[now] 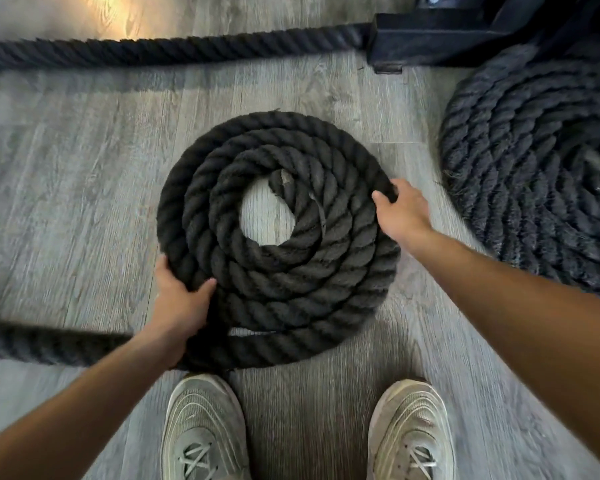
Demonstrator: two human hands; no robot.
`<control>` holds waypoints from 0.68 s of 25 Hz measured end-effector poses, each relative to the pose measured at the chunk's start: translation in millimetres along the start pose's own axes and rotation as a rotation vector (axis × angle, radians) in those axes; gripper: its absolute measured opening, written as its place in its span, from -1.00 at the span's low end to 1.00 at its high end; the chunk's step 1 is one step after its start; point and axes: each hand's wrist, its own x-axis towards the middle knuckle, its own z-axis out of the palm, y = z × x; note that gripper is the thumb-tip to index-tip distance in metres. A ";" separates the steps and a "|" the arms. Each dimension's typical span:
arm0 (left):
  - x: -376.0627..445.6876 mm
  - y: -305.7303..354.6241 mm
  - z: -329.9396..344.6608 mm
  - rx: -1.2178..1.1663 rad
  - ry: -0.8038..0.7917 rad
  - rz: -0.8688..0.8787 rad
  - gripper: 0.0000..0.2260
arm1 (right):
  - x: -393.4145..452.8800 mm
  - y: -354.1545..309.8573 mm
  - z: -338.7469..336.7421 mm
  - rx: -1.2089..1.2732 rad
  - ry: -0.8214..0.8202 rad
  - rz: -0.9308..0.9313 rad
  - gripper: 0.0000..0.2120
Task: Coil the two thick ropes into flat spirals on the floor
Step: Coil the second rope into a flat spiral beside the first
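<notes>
The second spiral point(278, 240) lies flat on the floor point(66, 174) just ahead of the person's shoes point(205, 431), a few turns wound; a finished coil point(534, 168) sits to its right. The left hand point(181, 299) grips the outer turn at the spiral's near-left edge, and the right hand point(400, 211) curls over its right rim. Both arms reach down and forward. Next, I judge, the loose tail point(49, 342) trailing left needs feeding round.
</notes>
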 end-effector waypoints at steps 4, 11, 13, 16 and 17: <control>-11.3 0.1 3.8 -0.055 -0.015 -0.044 -0.07 | -2.8 4.2 9.7 0.002 0.026 0.022 -0.50; 90.8 76.8 -28.0 0.066 -0.016 0.069 -0.37 | -153.5 61.5 43.0 0.163 0.000 0.131 -0.25; 108.8 80.8 -26.8 0.205 -0.042 0.136 -0.41 | -167.8 62.8 51.2 0.140 -0.014 0.119 -0.23; 109.9 66.1 -22.4 0.293 -0.004 0.205 -0.39 | -148.9 56.5 49.0 0.165 -0.075 0.151 -0.26; 105.0 61.6 -21.7 0.241 0.012 0.193 -0.38 | -136.1 54.5 43.6 0.170 -0.083 0.155 -0.28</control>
